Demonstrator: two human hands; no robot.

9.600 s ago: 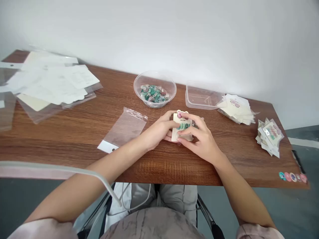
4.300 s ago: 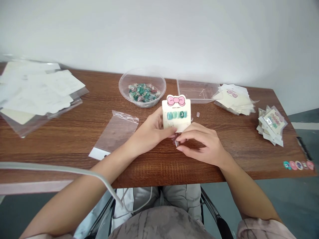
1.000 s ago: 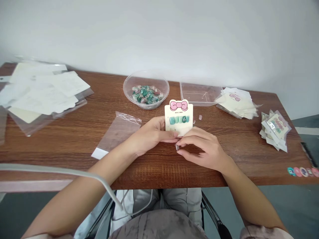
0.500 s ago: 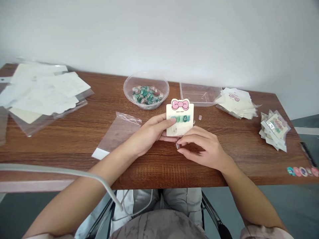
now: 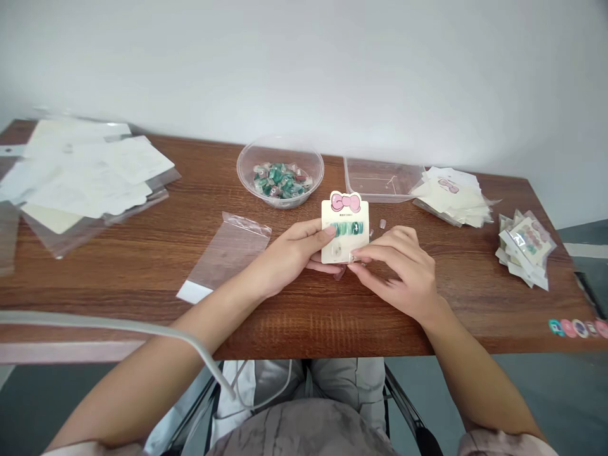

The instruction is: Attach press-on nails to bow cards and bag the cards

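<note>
Upright above the table, a cream display card [image 5: 345, 246] with a pink bow on top carries a row of green press-on nails [image 5: 349, 228]. My left hand [image 5: 297, 248] is closed on the card's left edge, thumb in front and fingers behind. Below the row, a pale nail [image 5: 337, 250] sits on the card's lower half. My right hand [image 5: 401, 266] pinches a small, mostly covered press-on nail at the card's lower right corner. Under the card, a pinkish nail [image 5: 339, 273] lies on the wood, and another loose nail [image 5: 382, 223] is to the right.
A round clear bowl [image 5: 247, 183] holds many green and pink nails. Beside it stands a clear rectangular tray [image 5: 380, 195]. Bow cards [image 5: 451, 196] and bagged sets [image 5: 527, 247] lie to the right. An open plastic bag [image 5: 228, 250] and white cards [image 5: 90, 171] lie left; a white cable [image 5: 142, 327] crosses in front.
My right hand has moved up from just below the card to its lower right corner, still pinching. The card has shifted slightly to the right in my left hand.
</note>
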